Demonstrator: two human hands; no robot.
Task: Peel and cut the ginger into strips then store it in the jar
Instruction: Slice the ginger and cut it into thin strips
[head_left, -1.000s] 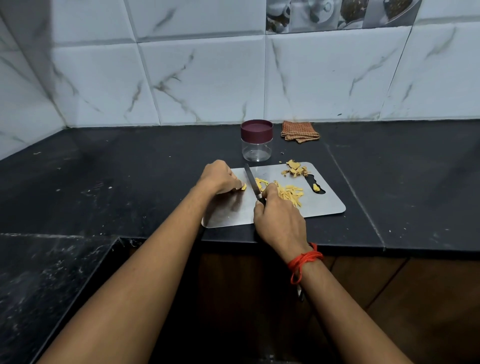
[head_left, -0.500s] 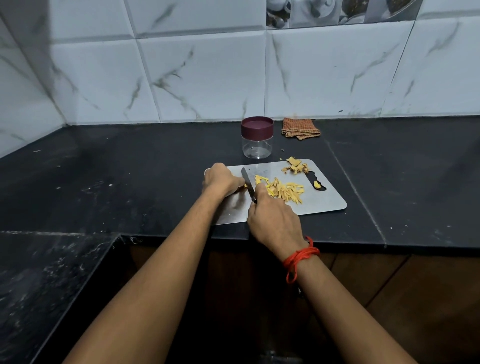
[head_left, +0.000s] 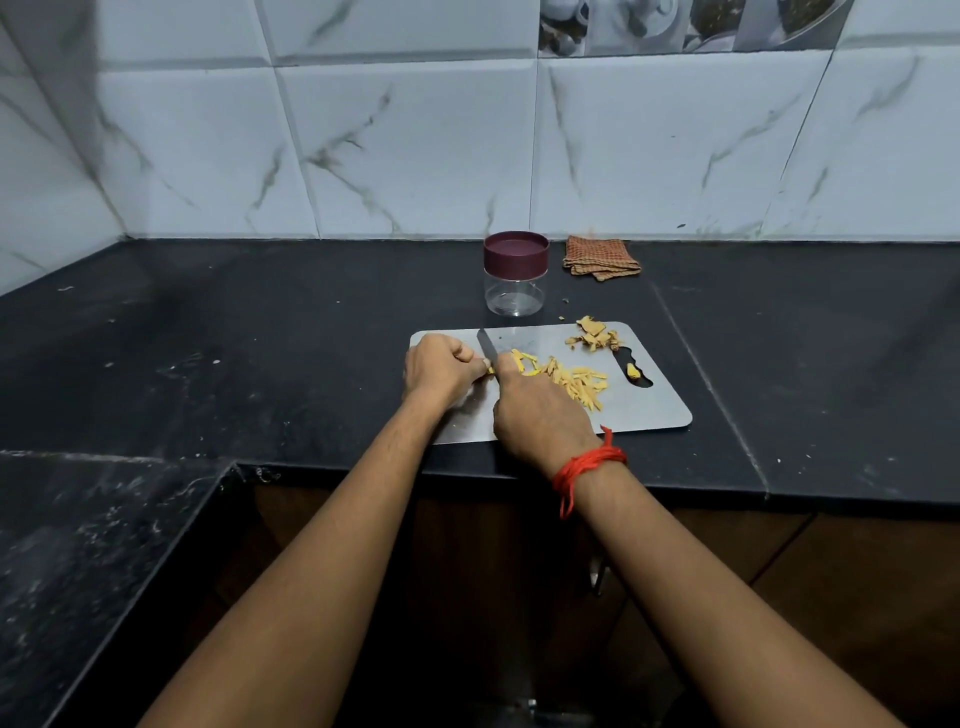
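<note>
Both forearms reach from the near edge toward the far side over the black worktop (head_left: 260, 338). A red thread (head_left: 587, 465) is wound round the right wrist.

The right hand (head_left: 540, 410) lies over the near-left part of the steel cutting board (head_left: 649, 410). Its fingers are curled round the handle of the knife (head_left: 488, 349); the handle itself is hidden under the hand. The blade points far and slightly left, with its edge down toward the board.

The left hand (head_left: 439, 369) rests on the left end of the board, just left of the blade. Its fingers are curled, and the fingertips pinch a small yellow ginger piece (head_left: 490, 368) that touches the blade's left side. Most of this piece is hidden by the fingers.

Just right of the blade, a loose pile of ginger strips (head_left: 576, 382) lies across the middle of the board. A small ginger stub (head_left: 632, 370) sits in the board's handle slot near the right end. The ginger peels (head_left: 592, 335) lie in a heap at the far-right corner of the board.

Beyond the board's far edge, apart from it, the clear jar (head_left: 514, 296) stands upright on the worktop. Its maroon lid (head_left: 516, 254) is on, and no ginger shows inside. A folded checked cloth (head_left: 600, 257) lies to the right of the jar, against the marbled wall tiles (head_left: 415, 156).
</note>
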